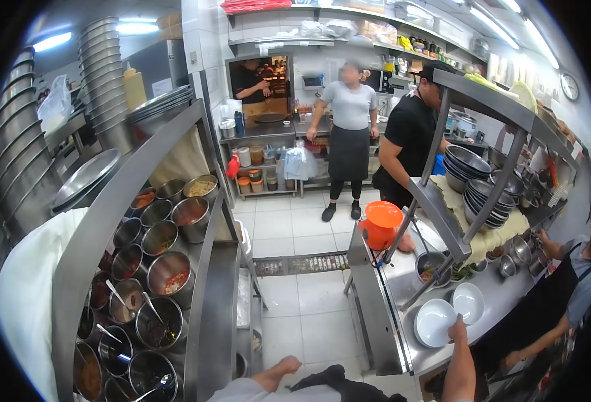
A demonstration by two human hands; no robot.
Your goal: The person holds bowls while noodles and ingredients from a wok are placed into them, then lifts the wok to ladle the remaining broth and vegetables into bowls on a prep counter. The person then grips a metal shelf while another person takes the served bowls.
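My right hand (457, 329) reaches over the steel counter at the lower right, its fingers closed at the rim of a round white bowl (434, 323). A second white bowl (468, 303) lies right beside it, close to my fingertips. My left hand (286, 366) hangs low in front of my body, above the floor, with its fingers curled in and nothing visible in them. Nearest to it is the lower part of the steel rack on the left.
Several steel pots (171, 273) of ingredients, some with spoons, fill the left rack. An orange container (382, 224) stands on the right counter (409, 352), under a shelf with stacked metal bowls (489, 201). Co-workers stand ahead and at the right. A floor drain (302, 263) crosses the aisle.
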